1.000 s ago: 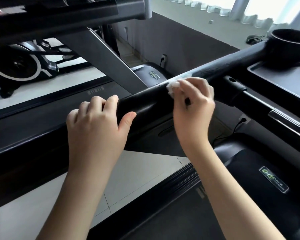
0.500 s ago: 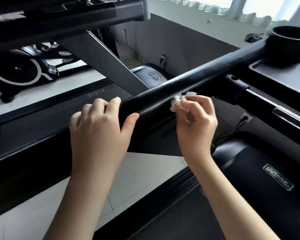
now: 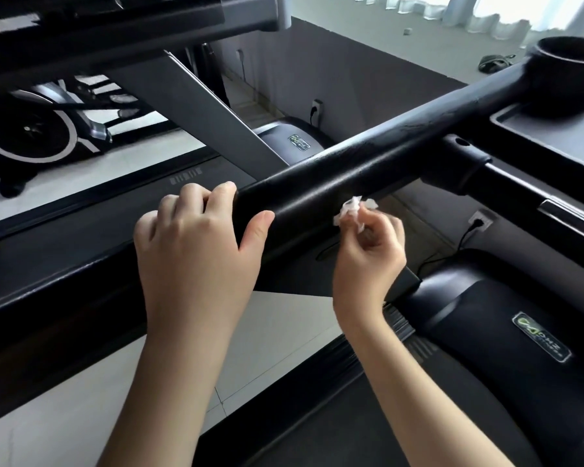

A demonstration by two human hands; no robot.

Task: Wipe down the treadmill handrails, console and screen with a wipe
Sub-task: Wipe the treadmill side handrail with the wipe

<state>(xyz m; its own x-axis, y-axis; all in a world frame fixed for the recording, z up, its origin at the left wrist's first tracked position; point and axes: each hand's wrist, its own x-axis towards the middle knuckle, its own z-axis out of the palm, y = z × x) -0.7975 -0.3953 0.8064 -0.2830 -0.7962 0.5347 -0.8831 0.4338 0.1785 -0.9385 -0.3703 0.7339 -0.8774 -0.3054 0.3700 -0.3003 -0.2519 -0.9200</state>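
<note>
A thick black handrail runs diagonally from lower left to upper right across the view. My left hand wraps over it, fingers on the far side and thumb on the near side. My right hand pinches a small crumpled white wipe against the lower near side of the rail, just right of my left thumb. The rail joins the console tray and a round cup holder at upper right. The screen is out of view.
A second treadmill stands beyond the rail, its console at top left. An exercise bike sits at far left. A motor cover with a green logo lies at lower right. A wall socket with a black cable is nearby.
My right hand has slid the wipe from the top of the rail down to its near underside and slightly toward me. My left hand has kept its grip on the rail.
</note>
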